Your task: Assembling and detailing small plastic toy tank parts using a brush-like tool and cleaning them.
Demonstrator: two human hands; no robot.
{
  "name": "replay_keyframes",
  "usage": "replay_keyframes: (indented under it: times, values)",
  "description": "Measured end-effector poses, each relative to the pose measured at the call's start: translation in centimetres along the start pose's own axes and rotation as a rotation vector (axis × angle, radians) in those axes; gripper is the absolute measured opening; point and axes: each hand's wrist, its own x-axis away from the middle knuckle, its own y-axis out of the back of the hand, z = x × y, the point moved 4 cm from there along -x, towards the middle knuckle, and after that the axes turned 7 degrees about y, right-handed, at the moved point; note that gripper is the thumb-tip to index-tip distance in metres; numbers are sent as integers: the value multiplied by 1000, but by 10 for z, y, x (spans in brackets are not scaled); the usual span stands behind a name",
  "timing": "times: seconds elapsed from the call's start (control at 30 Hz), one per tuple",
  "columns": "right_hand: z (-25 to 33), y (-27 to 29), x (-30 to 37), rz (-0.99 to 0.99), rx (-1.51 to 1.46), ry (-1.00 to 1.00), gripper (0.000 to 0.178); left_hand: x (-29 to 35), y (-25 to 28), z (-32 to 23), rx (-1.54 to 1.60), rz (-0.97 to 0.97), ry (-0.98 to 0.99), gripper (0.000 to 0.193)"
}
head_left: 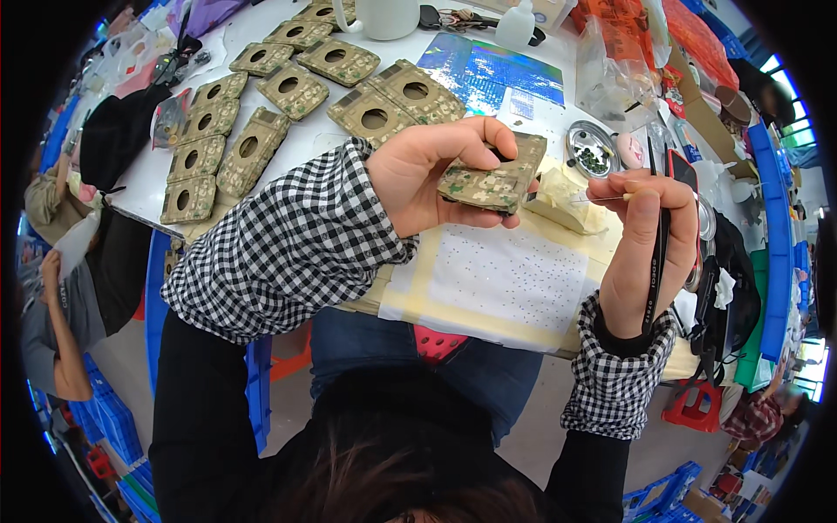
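My left hand (449,170) is closed around a camouflage-patterned case (497,177) with a round hole, its thumb near the hole. My right hand (649,227) is closed too. Its thumb and fingertips pinch a thin needle-like tool (602,200) with a pale end, pointing left towards the case but apart from it. A slim black rod, like a brush handle (656,270), lies upright across the same palm. Between the hands sits a block (567,202) wrapped in yellowish tape. Below it is a white sheet (506,272) dotted with many small dark specks.
More camouflage cases (375,118) lie in rows at the left and back. A round metal tin (593,148) holds dark green bits. Behind stand a white mug (390,17) and a small white bottle (515,24), near shiny blue sheets (514,70). A black bag (737,261) lies right.
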Motion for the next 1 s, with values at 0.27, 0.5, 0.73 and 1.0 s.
replay_keyframes:
  times: [0.27, 0.5, 0.73, 1.0]
  values:
    - [2, 18, -13, 63, 558, 256, 7, 1, -3, -2, -29, -6, -18, 19]
    - [1, 7, -14, 166, 729, 336, 10, 2, 0, -1, -13, 8, -37, 19]
    - [-16, 13, -9, 244, 744, 324, 10, -3, 0, -3, -61, 17, -92, 19]
    - [37, 81, 28, -27, 655, 167, 33, 13, 12, -17, -195, -2, -224, 20]
